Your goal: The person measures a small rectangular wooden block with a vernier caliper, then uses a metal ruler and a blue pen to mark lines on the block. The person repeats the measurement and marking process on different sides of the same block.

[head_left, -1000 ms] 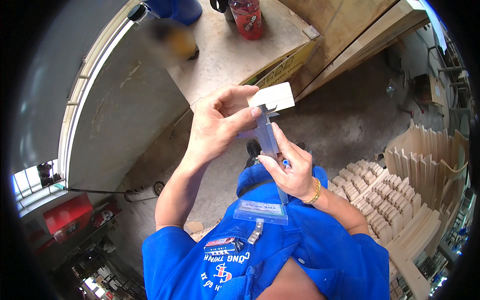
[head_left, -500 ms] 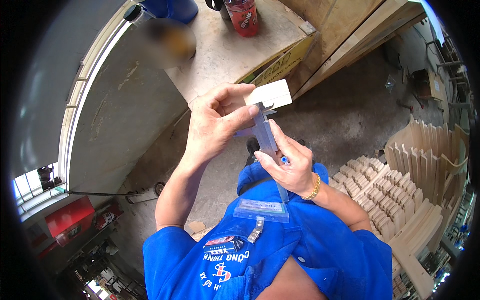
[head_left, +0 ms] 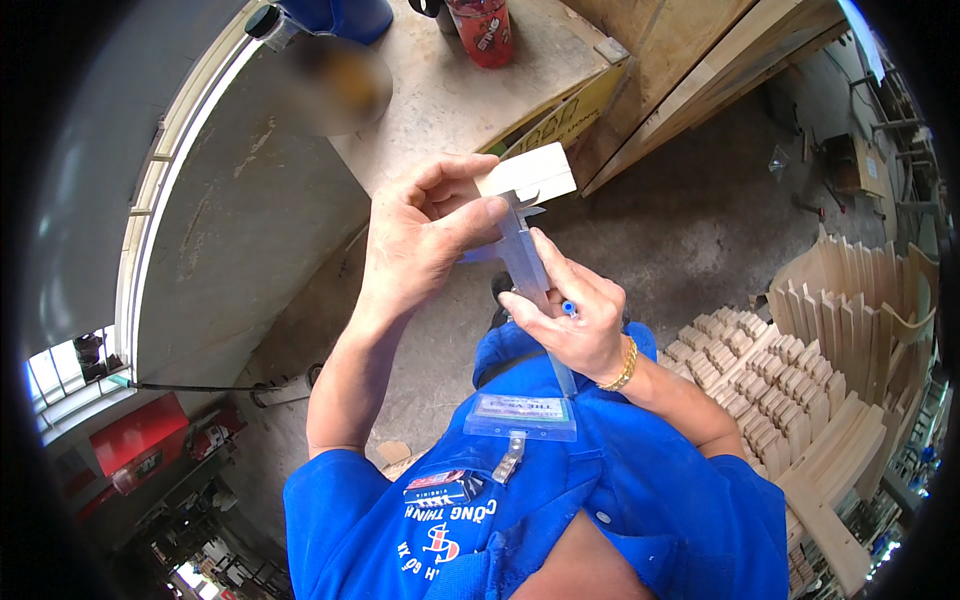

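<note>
My left hand (head_left: pixel 425 228) grips a pale, flat wooden piece (head_left: pixel 536 172) between thumb and fingers; its far end sticks out to the right. A metal vernier caliper (head_left: pixel 522 258) lies against the near side of that piece, its small pointed jaws at the wood's edge. My left thumb also presses on the caliper's head. Wrapped round the caliper's beam is my right hand (head_left: pixel 583 313), thumb on one side and fingers on the other. A blue-tipped pen (head_left: pixel 569 308) pokes out of the same hand. The hidden jaws' exact contact with the wood I cannot tell.
Ahead stands a wooden-topped cabinet (head_left: pixel 440 100) with a red drink bottle (head_left: pixel 483 32) on it. Stacked small wooden parts (head_left: pixel 760 385) and upright curved wooden pieces (head_left: pixel 840 290) fill the right side. A grey panel (head_left: pixel 230 230) rises at the left.
Both hands, with the wooden piece and caliper, have shifted slightly left and away from my body. The grips look the same.
</note>
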The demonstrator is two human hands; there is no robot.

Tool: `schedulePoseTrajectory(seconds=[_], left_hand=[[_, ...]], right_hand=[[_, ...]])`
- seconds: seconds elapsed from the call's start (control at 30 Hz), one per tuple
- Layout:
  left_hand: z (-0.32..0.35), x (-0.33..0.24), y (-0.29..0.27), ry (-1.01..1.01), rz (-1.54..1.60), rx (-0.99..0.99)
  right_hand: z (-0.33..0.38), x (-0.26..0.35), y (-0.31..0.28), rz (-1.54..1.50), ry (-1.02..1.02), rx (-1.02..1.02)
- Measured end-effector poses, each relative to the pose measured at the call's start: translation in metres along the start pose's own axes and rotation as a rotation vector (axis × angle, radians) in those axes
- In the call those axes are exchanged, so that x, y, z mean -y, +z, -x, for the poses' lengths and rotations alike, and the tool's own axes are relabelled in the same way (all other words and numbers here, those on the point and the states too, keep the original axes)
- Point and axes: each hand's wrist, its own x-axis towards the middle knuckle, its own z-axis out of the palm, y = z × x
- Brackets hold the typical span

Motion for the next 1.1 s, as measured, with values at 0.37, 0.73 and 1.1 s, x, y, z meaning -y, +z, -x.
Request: schedulePoseTrajectory(seconds=[0.37, 0.73, 1.1], left_hand=[[-0.003, -0.01, -0.007, 0.08, -0.008, -0.019], [0.004, -0.006, -0.007, 0.057, -0.029, -0.026], [0.005, -0.003, -0.007, 0.069, -0.009, -0.018]], right_hand=[[-0.013, 0.001, 0.006, -0.023, -0.034, -0.013], [-0.004, 0.002, 0.009, -0.039, -0.005, -0.028], [-0.002, 0.003, 0.009, -0.056, 0.02, -0.024]])
